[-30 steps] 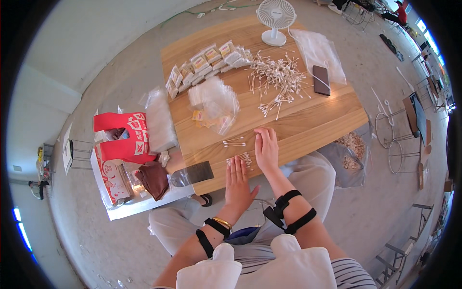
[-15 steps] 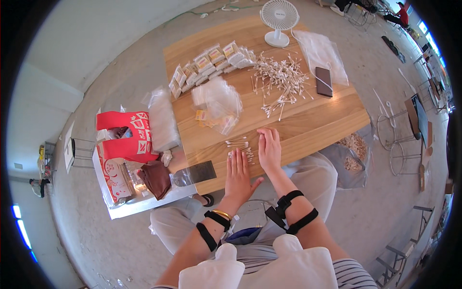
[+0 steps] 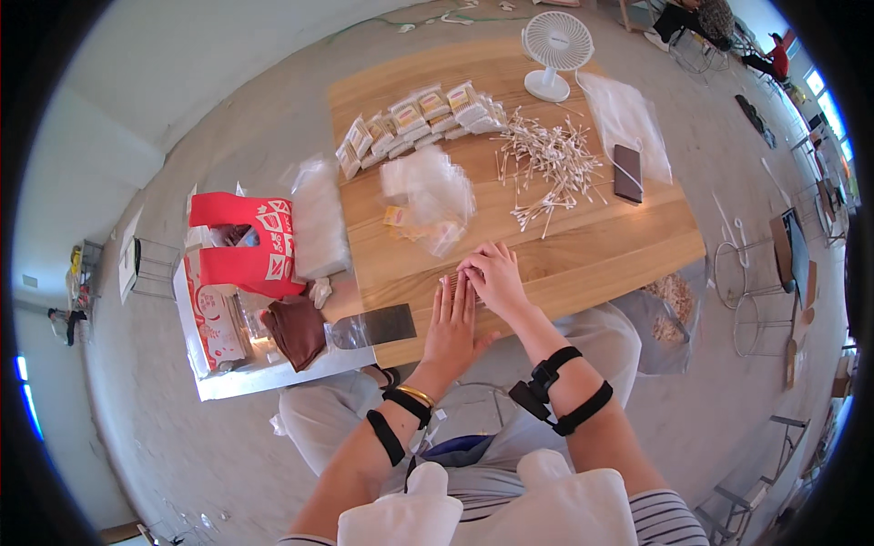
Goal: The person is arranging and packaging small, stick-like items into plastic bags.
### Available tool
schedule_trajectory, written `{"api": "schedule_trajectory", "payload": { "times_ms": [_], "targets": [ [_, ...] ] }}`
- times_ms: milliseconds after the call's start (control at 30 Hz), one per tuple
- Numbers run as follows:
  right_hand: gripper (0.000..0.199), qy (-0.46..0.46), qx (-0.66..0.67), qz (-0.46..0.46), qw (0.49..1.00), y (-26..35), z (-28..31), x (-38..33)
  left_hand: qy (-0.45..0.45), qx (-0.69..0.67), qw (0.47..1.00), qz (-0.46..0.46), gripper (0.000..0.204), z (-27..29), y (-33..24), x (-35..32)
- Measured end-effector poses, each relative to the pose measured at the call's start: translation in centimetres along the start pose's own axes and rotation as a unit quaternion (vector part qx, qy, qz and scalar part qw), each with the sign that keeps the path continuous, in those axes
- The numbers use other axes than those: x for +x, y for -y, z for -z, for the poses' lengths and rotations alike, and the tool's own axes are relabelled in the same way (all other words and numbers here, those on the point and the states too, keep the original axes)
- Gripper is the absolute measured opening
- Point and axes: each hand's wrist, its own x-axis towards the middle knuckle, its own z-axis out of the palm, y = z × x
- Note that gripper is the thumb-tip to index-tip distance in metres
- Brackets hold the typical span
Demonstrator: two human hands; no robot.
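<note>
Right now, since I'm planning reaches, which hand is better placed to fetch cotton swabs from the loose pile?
Likely the right hand: it lies nearer the cotton swab pile; the left hand sits farther back and leftward.

A: What sort of place is it?
B: Looks like a hand-packing workshop — loose swab pile (image 3: pixel 551 159) beyond the right hand (image 3: pixel 494 280), rows of filled packets (image 3: pixel 419 118) beyond the left hand (image 3: pixel 449 335), all on one wooden table (image 3: pixel 610 244).
A: Going by what else?
B: Surroundings — bare grey floor (image 3: pixel 706 409) around, plain white wall (image 3: pixel 200 55) far out left of the hands, a person in red (image 3: pixel 779 59) seated far out right.
</note>
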Motion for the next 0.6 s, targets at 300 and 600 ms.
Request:
{"api": "schedule_trajectory", "payload": {
  "times_ms": [300, 600],
  "targets": [
    [0.008, -0.035, 0.052, 0.005, 0.998, -1.1, 1.2, -0.3, -0.026, -0.009, 1.000, 0.014, 0.099, 0.0, -0.2, -0.2],
    [0.011, 0.078, 0.019, -0.060, 0.995, -0.9, 1.6, 1.6, -0.036, 0.015, 0.999, 0.027, 0.096, -0.9, -0.7, -0.2]
  ]
}}
